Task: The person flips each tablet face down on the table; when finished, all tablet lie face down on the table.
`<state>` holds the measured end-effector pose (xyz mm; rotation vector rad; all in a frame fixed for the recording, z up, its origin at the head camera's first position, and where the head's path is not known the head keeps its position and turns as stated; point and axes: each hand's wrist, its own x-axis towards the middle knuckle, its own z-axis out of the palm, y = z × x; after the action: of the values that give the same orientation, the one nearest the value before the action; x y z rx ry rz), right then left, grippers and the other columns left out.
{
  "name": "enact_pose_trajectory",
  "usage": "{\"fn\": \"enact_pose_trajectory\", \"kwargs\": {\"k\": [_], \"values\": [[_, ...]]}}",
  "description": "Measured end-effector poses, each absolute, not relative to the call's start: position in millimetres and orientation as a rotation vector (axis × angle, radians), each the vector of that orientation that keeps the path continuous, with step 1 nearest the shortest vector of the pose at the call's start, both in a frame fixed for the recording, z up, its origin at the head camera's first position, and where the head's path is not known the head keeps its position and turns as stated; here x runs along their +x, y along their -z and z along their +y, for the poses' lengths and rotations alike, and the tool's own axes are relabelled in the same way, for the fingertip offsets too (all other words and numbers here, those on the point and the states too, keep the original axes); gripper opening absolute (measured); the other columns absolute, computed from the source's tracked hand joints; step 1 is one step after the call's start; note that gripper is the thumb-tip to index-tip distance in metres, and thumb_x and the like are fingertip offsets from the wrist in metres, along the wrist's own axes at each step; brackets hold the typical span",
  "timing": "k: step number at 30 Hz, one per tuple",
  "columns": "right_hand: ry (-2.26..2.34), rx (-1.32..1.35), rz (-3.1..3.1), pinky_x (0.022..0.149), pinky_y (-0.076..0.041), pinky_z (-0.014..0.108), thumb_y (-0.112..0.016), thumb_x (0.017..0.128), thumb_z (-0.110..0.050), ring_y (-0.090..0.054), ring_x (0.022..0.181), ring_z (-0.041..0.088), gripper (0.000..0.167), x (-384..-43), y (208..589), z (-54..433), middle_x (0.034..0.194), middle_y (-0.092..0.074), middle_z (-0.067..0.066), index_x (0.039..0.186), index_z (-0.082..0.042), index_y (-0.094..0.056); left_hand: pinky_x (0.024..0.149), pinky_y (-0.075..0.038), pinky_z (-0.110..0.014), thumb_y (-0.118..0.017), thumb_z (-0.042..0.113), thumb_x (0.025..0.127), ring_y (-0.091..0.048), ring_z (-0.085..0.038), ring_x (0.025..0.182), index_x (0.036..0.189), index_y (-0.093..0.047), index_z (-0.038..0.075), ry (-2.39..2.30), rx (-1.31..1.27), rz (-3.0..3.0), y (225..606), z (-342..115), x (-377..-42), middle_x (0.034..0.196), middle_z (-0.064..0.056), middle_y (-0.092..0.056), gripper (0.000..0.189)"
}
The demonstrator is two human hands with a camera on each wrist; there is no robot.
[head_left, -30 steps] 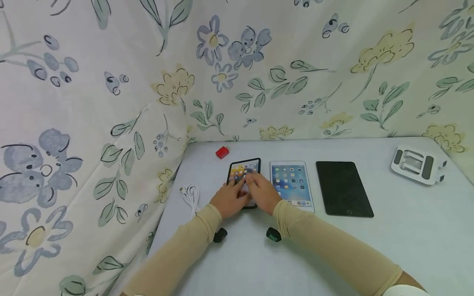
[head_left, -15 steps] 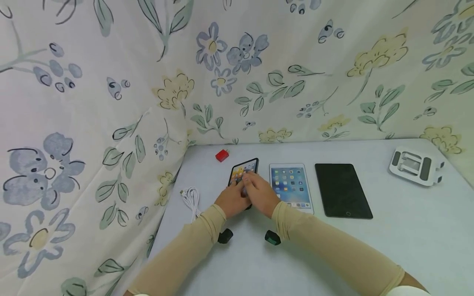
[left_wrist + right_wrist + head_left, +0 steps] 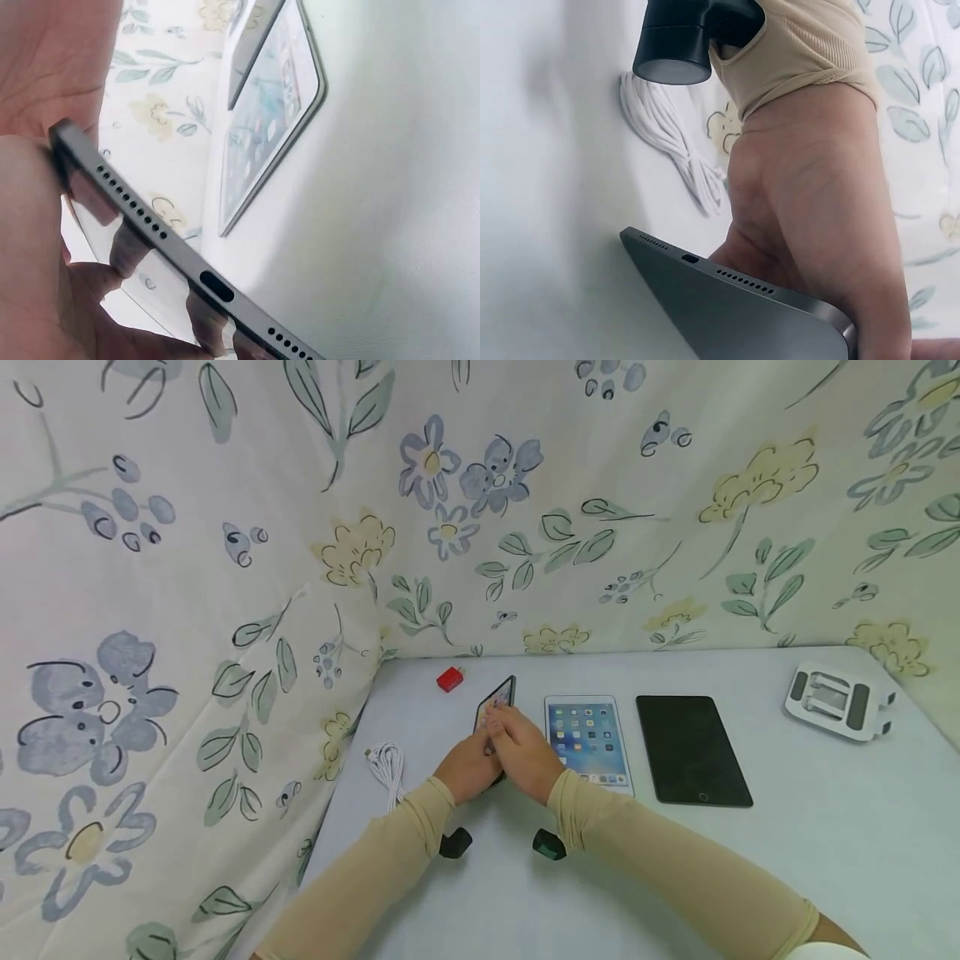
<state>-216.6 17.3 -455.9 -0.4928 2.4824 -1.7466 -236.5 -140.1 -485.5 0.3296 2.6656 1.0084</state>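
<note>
A dark-edged tablet (image 3: 497, 702) stands tilted on the table's left side, its screen turned to the left and its right edge raised. Against its screen side, my left hand (image 3: 467, 768) grips it; in the left wrist view its fingertips show as reflections in the glass. My right hand (image 3: 531, 760) holds the raised edge, overlapping the left hand in the head view. A charging port and speaker holes line the tablet's short edge (image 3: 184, 251). From the right wrist, the grey back (image 3: 769, 330) shows, while most of the right hand is hidden.
A white tablet with a lit screen (image 3: 588, 739) lies just right of the hands, then a dark-screened tablet (image 3: 693, 750). At far right is a white folding stand (image 3: 840, 702). A red charger plug (image 3: 450, 678) and a coiled white cable (image 3: 387, 768) lie at left.
The tablet has turned from lying nearly flat, screen up, to steeply tilted, its screen now facing left. Both hands have come closer together around it.
</note>
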Motion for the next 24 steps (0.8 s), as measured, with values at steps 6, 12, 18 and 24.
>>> {"fn": "enact_pose_trajectory", "kwargs": {"k": [6,12,18,24], "values": [[1.777,-0.499,2.441,0.127,-0.023,0.049,-0.037,0.118,-0.038,-0.027,0.159,0.027,0.057,-215,453,14,0.170,-0.036,0.014,0.164,-0.004,-0.041,0.112,-0.046,-0.056,-0.036,0.065,0.108,-0.055,-0.032,0.140,0.166,-0.041,0.015,-1.068,0.305,2.662,485,-139,-232,0.158,-0.012,-0.053,0.077],[1.778,-0.541,2.455,0.128,-0.018,0.048,-0.034,0.117,-0.043,-0.018,0.161,0.025,0.062,-215,452,12,0.174,-0.026,0.012,0.167,-0.006,-0.035,0.111,-0.047,-0.053,-0.042,0.059,0.109,-0.056,-0.027,0.138,0.166,-0.043,0.017,-1.162,0.331,2.644,484,-139,-229,0.157,-0.009,-0.054,0.071],[1.733,-0.557,2.477,0.128,-0.018,0.048,-0.034,0.117,-0.045,-0.017,0.161,0.024,0.062,-216,452,11,0.174,-0.024,0.012,0.167,-0.009,-0.037,0.116,-0.043,-0.053,-0.041,0.059,0.110,-0.049,-0.025,0.145,0.166,-0.041,0.014,-1.240,0.363,2.603,477,-141,-227,0.159,-0.007,-0.051,0.071],[1.737,-0.568,2.469,0.128,-0.019,0.047,-0.034,0.116,-0.049,-0.018,0.161,0.023,0.065,-216,449,7,0.175,-0.024,0.011,0.167,-0.009,-0.037,0.117,-0.041,-0.053,-0.039,0.063,0.110,-0.047,-0.022,0.145,0.168,-0.036,0.014,-1.355,0.373,2.524,474,-144,-225,0.164,-0.005,-0.044,0.075]]}}
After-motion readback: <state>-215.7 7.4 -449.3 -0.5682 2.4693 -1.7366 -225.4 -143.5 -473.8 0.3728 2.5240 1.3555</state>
